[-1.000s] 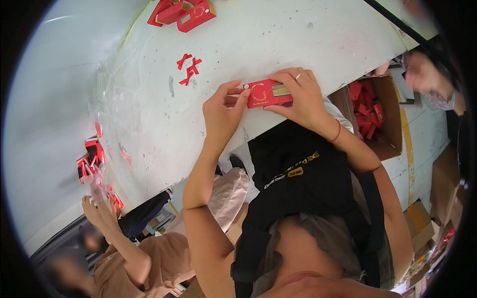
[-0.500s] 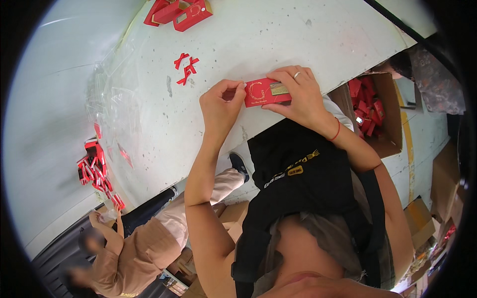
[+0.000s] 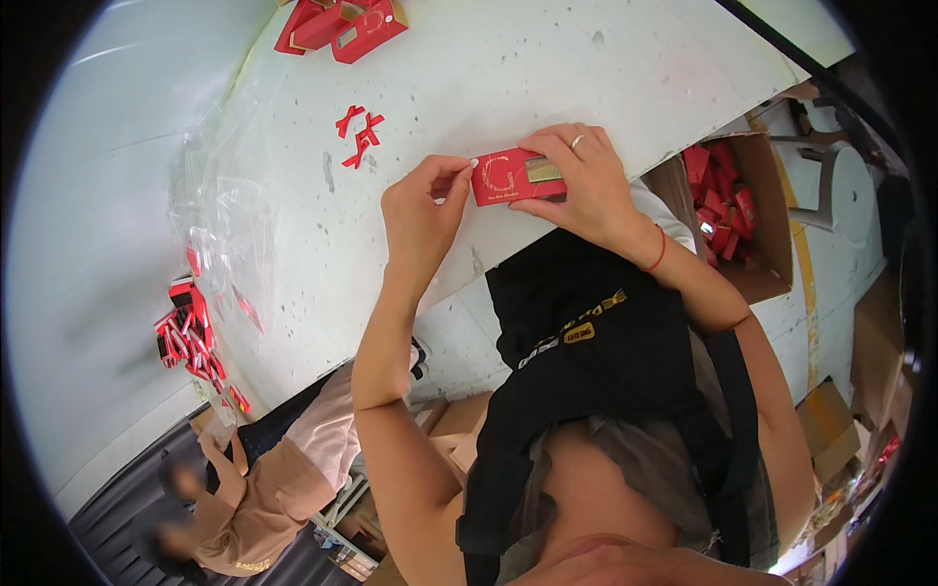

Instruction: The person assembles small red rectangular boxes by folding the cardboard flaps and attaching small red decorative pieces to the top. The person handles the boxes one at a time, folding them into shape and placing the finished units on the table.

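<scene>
My right hand [image 3: 586, 176] holds a flat red box [image 3: 498, 178] with a gold ring design and a small window, its thumb below and fingers above the right end. A small white round spot [image 3: 475, 164] shows at the box's upper left corner. Right beside that corner is my left hand [image 3: 428, 200], thumb and fingertips drawn together in a pinch; anything between them is too small to make out. Beyond it, to the left, several small red ribbon bows [image 3: 369, 130] lie on the white table [image 3: 440, 88].
More red boxes [image 3: 366, 31] stand at the far left of the table. Clear plastic [image 3: 230, 195] and a heap of red boxes [image 3: 191, 332] lie along the left. A carton [image 3: 772, 215] of red boxes sits at right. Another person [image 3: 264, 508] works at lower left.
My left hand has drawn slightly left, and the white spot on the box's corner shows more plainly. My right hand keeps its hold. The other person has shifted at lower left.
</scene>
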A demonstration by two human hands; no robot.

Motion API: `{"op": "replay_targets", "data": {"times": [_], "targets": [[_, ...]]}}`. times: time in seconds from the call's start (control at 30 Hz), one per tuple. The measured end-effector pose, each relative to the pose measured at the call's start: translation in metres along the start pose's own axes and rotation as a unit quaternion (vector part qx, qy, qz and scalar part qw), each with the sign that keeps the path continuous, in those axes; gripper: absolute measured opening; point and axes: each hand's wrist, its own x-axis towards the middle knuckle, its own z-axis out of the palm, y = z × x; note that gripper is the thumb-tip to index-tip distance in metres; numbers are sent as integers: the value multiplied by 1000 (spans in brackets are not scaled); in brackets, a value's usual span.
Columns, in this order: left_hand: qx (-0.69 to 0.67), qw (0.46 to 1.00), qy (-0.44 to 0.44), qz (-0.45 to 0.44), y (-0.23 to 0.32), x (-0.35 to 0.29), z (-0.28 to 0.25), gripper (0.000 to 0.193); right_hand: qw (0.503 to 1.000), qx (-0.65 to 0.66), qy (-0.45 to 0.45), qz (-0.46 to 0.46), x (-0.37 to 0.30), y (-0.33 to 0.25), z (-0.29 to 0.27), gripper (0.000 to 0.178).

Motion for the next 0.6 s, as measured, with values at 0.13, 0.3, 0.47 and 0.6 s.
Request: {"op": "replay_targets", "data": {"times": [0.13,0.3,0.47,0.6], "targets": [[80,995,-35,46,3,5,-4,5,1000,5,4,-2,1,1,0,64],[167,979,-88,78,5,17,-10,7,1000,11,7,-10,1,-1,0,62],[247,954,-164,39,20,34,-12,9,1000,4,10,-13,1,0,1,62],[162,972,-166,-39,16,37,-14,10,1000,4,8,-15,1,0,1,62]]}}
